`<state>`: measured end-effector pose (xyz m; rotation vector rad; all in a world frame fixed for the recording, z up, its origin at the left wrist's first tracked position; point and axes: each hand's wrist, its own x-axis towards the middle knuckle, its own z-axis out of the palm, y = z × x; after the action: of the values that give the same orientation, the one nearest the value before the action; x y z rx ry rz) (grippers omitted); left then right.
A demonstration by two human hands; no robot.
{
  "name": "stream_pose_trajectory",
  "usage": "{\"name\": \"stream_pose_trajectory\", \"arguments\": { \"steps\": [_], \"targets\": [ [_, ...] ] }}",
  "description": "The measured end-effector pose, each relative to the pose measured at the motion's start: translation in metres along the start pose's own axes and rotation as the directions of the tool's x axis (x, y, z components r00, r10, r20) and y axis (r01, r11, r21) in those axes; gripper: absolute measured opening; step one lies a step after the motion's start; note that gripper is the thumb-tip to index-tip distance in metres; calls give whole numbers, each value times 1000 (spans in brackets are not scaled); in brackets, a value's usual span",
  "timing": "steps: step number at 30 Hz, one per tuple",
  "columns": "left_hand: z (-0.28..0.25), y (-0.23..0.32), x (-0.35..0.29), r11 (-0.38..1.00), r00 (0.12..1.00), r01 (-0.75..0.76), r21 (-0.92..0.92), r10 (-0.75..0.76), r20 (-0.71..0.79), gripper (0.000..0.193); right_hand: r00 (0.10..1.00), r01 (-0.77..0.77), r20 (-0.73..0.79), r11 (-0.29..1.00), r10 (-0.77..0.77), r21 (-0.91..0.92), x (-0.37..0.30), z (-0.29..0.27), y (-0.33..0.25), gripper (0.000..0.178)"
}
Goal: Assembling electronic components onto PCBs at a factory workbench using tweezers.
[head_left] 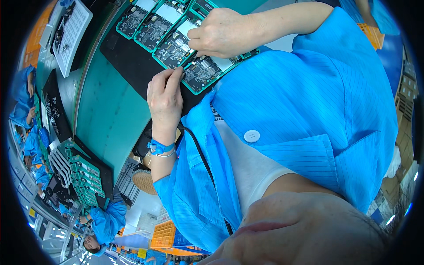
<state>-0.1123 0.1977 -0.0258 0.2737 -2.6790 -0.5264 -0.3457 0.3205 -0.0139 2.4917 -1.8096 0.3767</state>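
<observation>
A panel of circuit boards (170, 53) in green frames lies on a black mat (128, 59) at the top of the view. My left hand (165, 97), wearing a blue wrist strap (160, 148), is closed with its fingertips at the frame edge between two boards. Any small item in that pinch is too small to make out. Above the nearest circuit board (202, 73), my right hand (221, 33) is closed, fingers curled down against the boards. Whatever its fingertips hold is hidden under the hand.
A green bench top (112, 104) runs beside the mat. A white tray (73, 37) stands at upper left, with a rack of green boards (86, 179) at lower left. Orange crates (165, 236) sit below. Co-workers in blue (108, 221) are at left and below.
</observation>
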Motion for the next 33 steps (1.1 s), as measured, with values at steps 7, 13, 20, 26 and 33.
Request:
{"name": "stream_pose_trajectory", "arguments": {
  "steps": [7,13,20,26,33],
  "targets": [
    [0,2,2,1000,1000,3,-7,-3,-3,23,1000,24,-6,1000,-24,-1,1,3,0,23],
    [1,3,3,1000,1000,13,-21,-14,-13,20,992,103,-62,992,-107,-70,-3,6,3,17],
    [4,2,4,1000,1000,-16,-18,15,-23,19,983,151,-87,982,-161,-114,-5,10,4,17],
    [4,-1,3,999,999,-48,-10,48,11,21,994,108,-27,994,-108,-12,-1,6,5,17],
    [5,-2,1,998,998,-54,-12,54,18,22,997,81,7,996,-81,-23,2,2,3,18]
  ]
}}
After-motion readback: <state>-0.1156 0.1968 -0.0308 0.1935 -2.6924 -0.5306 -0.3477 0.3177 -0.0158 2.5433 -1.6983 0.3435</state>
